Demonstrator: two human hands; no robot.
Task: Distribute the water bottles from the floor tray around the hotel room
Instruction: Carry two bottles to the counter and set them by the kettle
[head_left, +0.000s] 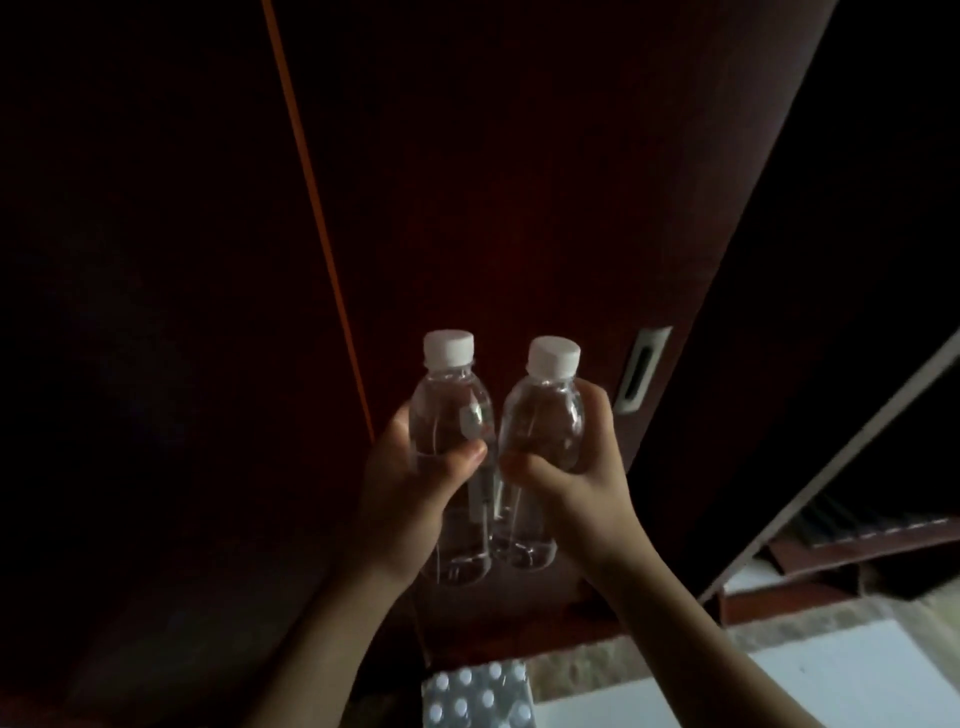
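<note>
Here, two clear water bottles are held up side by side before a dark reddish door in a dim room.

The left hand (410, 483) curls around the left bottle (451, 415), the right hand (571, 478) around the right bottle (543, 415); both stand upright, white caps on, bodies nearly touching. A metal recessed handle (641, 370) sits in the door (493, 182). Below, the wrapped tray of bottles (478, 696) rests on pale carpet (597, 660).

Two clear glossy plastic bottles (451, 415) (540, 426), matt white ridged caps (449, 347), dark smooth wood door (519, 182) (metal recessed handle (640, 370)), shrink-wrapped tray (475, 696)
</note>
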